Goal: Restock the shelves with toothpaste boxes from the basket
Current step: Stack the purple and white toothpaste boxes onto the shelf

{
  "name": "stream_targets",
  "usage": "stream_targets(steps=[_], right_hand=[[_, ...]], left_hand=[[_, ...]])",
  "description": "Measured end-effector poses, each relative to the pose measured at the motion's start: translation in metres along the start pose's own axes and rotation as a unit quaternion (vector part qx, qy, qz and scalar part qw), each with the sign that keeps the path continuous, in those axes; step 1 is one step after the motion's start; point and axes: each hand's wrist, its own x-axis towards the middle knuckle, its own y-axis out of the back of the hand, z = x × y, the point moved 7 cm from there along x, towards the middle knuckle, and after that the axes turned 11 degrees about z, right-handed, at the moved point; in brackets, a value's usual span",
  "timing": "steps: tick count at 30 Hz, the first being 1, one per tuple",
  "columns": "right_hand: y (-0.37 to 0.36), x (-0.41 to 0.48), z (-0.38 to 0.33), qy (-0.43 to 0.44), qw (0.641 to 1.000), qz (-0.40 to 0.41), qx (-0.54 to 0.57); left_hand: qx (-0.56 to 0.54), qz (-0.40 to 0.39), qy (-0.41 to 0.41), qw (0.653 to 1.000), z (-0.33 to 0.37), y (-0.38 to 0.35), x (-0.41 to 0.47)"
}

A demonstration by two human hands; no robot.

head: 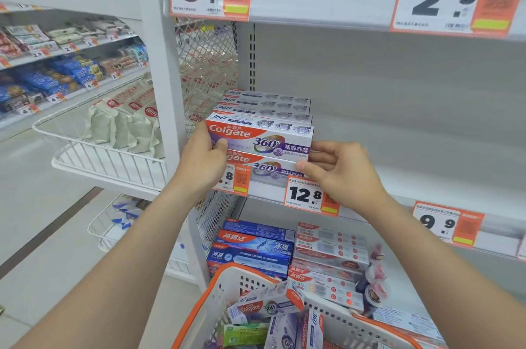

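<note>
A purple-and-white Colgate 360 toothpaste box (260, 139) lies on top of another one (263, 168) at the front left of the middle shelf (398, 192). Several more of these boxes (266, 105) are lined up behind it. My left hand (203, 162) grips the top box's left end, thumb on its front. My right hand (341, 171) holds the right ends of the two front boxes with curled fingers. The white basket with an orange rim (225, 282) sits below, holding several loose toothpaste boxes (263, 309).
The lower shelf carries blue toothpaste boxes (253, 249) and red-and-white ones (330, 249). Orange price tags (311, 196) line the shelf edges. A wire mesh divider (207, 70) bounds the shelf's left side. White wire baskets with packets (119, 132) hang to the left.
</note>
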Motion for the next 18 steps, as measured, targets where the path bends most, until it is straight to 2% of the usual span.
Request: stream_targets(steps=[4, 7, 9, 11, 14, 18], right_hand=[[0.003, -0.002, -0.004, -0.012, 1.0, 0.013, -0.023], [0.018, -0.001, -0.014, 0.023, 0.99, 0.126, -0.055], [0.025, 0.005, -0.026, 0.043, 0.979, 0.185, -0.076], [0.024, 0.019, -0.036, 0.05, 0.973, 0.199, -0.102], [0.017, 0.057, -0.052, 0.069, 0.975, 0.169, -0.127], [-0.015, 0.1, -0.064, 0.051, 0.985, 0.015, -0.161]], left_hand=[[-0.02, 0.003, 0.015, 1.0, 0.004, -0.001, -0.003], [-0.041, 0.03, 0.019, 0.999, 0.009, 0.001, -0.003], [-0.027, 0.042, -0.01, 0.999, 0.015, 0.002, -0.003], [-0.006, 0.044, -0.071, 0.996, 0.024, 0.001, -0.006], [0.046, 0.062, -0.162, 0.984, 0.032, -0.001, -0.008], [0.068, 0.06, -0.168, 0.982, 0.025, -0.005, -0.003]])
